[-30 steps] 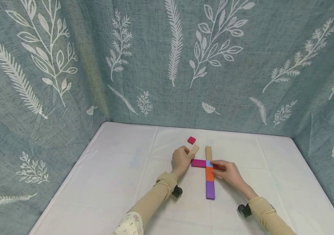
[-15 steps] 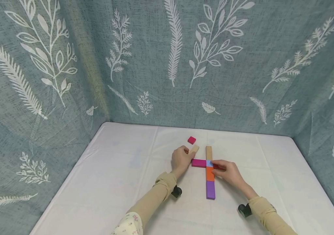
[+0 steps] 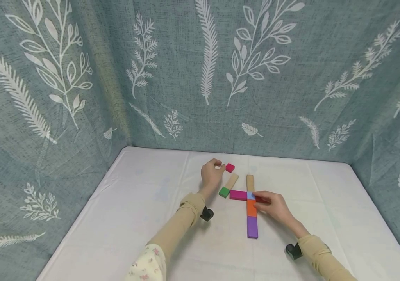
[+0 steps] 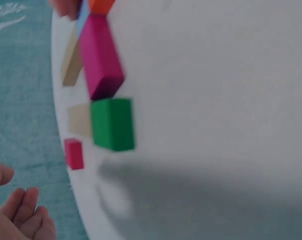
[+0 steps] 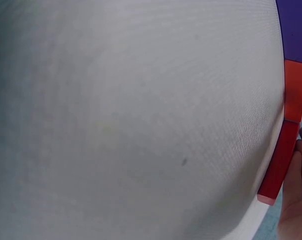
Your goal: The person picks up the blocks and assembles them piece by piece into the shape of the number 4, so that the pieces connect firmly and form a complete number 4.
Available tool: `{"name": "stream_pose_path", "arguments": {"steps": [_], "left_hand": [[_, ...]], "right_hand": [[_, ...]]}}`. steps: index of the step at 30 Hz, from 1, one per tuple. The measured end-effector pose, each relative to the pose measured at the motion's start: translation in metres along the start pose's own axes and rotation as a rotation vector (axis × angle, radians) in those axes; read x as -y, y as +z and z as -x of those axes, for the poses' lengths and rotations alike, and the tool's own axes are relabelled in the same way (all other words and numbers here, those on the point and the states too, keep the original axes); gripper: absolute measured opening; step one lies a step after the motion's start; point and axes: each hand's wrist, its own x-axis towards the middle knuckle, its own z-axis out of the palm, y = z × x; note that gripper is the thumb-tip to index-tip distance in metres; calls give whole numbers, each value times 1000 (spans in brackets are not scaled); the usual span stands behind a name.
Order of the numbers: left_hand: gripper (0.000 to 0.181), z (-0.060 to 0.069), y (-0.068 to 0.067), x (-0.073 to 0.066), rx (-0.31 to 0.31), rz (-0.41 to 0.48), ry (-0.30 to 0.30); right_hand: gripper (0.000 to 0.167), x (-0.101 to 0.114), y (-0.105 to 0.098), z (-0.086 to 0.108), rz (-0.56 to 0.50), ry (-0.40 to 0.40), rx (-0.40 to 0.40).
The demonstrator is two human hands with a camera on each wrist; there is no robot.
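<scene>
My left hand (image 3: 211,175) is just left of a small red block (image 3: 230,168), thumb and fingers apart with nothing between them. Below that block, a pale wooden block (image 3: 232,182) lies slanted, end to end with a green block (image 3: 224,191). Flat blocks form a cross: tan (image 3: 250,182), light blue block (image 3: 250,196), orange block (image 3: 251,208), purple block (image 3: 252,227), magenta block (image 3: 238,195) and dark red block (image 5: 280,162). My right hand (image 3: 275,206) rests over the dark red arm, fingertips at the light blue block and thumb at the orange one.
A white cloth (image 3: 143,210) covers the table. Behind and at both sides hangs a blue-green curtain (image 3: 186,70) with white leaf prints. Small black wrist cameras show beside the left (image 3: 206,214) and right sleeves.
My left hand has left the slanted pale and green blocks and moved away from me toward the small red block, uncovering the green one. The right hand stays where it was.
</scene>
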Motion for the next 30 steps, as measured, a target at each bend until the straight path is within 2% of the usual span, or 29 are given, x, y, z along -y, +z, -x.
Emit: {"name": "stream_pose_path", "arguments": {"steps": [5, 12, 17, 23, 30], "left_hand": [[20, -15, -10, -9, 44, 20, 70], [32, -43, -27, -31, 154, 65, 201], [37, -59, -35, -41, 226, 89, 236], [39, -63, -34, -32, 325, 52, 267], [37, -56, -23, -9, 459, -91, 282]], "right_hand": [[39, -1, 0, 0, -1, 2, 0], [39, -2, 0, 0, 7, 3, 4], [40, -3, 0, 0, 4, 4, 4], [40, -2, 0, 0, 2, 12, 5], [39, 0, 0, 0, 6, 19, 4]]}}
